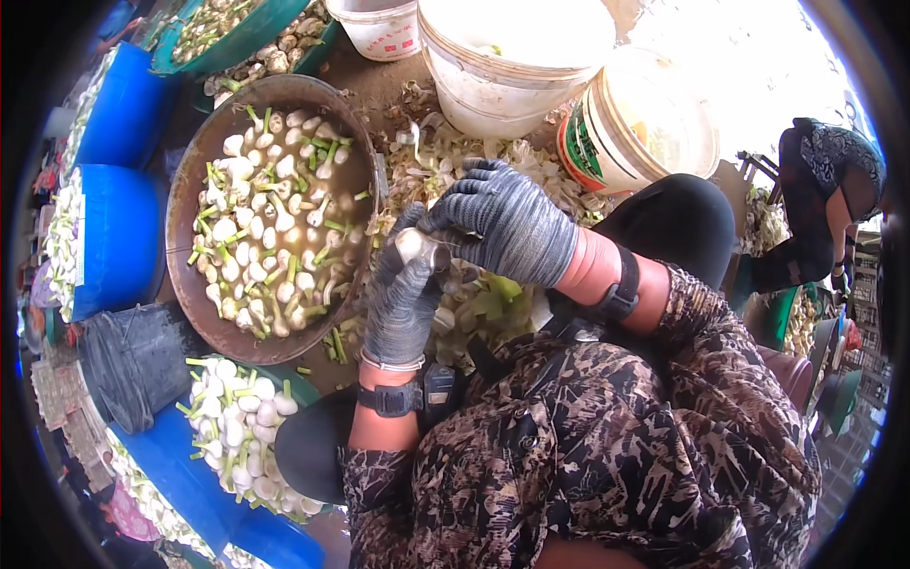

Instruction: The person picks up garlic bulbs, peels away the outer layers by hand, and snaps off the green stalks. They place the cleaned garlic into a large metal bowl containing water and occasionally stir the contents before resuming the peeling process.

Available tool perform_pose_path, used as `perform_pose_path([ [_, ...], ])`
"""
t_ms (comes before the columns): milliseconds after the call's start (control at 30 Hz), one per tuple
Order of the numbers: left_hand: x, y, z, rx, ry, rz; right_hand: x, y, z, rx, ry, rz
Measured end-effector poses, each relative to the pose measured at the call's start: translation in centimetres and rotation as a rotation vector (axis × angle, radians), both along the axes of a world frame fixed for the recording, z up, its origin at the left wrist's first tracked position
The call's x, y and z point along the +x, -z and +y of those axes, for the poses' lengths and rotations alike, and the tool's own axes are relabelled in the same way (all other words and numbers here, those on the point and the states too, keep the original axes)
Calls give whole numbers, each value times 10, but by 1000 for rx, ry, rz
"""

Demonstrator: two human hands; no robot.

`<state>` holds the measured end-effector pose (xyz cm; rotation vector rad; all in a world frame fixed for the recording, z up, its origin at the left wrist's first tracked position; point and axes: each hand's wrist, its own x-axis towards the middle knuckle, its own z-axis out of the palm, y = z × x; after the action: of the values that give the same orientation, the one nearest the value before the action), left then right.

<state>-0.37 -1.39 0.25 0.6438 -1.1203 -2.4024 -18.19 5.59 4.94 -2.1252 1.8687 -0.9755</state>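
Observation:
In a grey knit glove, my left hand grips a pale garlic bulb in front of my lap. My right hand, gloved the same way, has its fingers bent against the bulb's other side and grips it there. A dark patch shows by the right thumb; I cannot tell what it is. Just left of my hands stands a wide rusty basin of murky water, with many garlic bulbs with green stem stubs floating in it. Beneath my hands lie loose garlic skins.
White plastic buckets and a printed bucket stand beyond the skins. Garlic fills a green basin by my left knee. Blue tubs and a black bucket line the left. Another person bends over at right.

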Motion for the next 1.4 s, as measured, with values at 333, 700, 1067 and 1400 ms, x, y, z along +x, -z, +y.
perform_pose_path([
  [333, 18, -2, 10, -296, 81, -90, 21, 38, 13, 416, 152, -440],
  [700, 25, -16, 24, -942, 36, -281, 38, 51, 20, 371, 235, -598],
  [1067, 27, -14, 4, -722, -42, -296, 38, 31, 15, 20, 114, -204],
  [1400, 33, -7, 12, -529, -53, -270, 12, 45, 1, 702, 262, -810],
])
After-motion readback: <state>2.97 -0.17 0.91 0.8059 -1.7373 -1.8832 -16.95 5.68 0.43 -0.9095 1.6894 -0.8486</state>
